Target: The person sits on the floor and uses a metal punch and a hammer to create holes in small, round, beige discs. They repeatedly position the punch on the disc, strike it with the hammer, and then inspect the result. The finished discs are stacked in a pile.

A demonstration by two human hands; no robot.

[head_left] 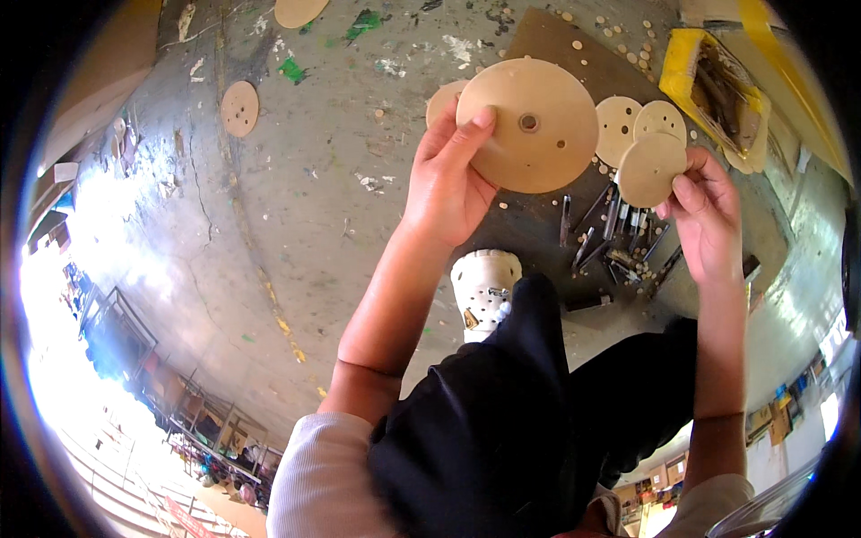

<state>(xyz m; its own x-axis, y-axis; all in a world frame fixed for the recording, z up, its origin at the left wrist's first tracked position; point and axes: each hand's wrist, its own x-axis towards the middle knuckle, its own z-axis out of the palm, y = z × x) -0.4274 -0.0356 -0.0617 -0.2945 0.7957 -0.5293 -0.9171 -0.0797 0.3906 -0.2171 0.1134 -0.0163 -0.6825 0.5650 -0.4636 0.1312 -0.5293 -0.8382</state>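
Observation:
My left hand [456, 184] grips a large tan disc [543, 90] by its left edge, thumb on top. The disc has a round hole near its middle and a smaller one to the right. My right hand [708, 211] pinches a smaller tan disc [647, 169] at its right edge; a tiny mark or hole shows near its middle. Past the smaller disc, two more discs with holes, a left one [614, 125] and a right one [664, 115], lie partly covered. Part of another disc [441, 100] shows behind the large one.
Several dark metal rods, probably hole punches [613, 220], lie on the floor below my hands among small round cutouts [630, 57]. A yellow-rimmed box [682, 67] stands at far right. At left, a holed disc [239, 109] lies on the floor. A pale clog [484, 287] is near my knees.

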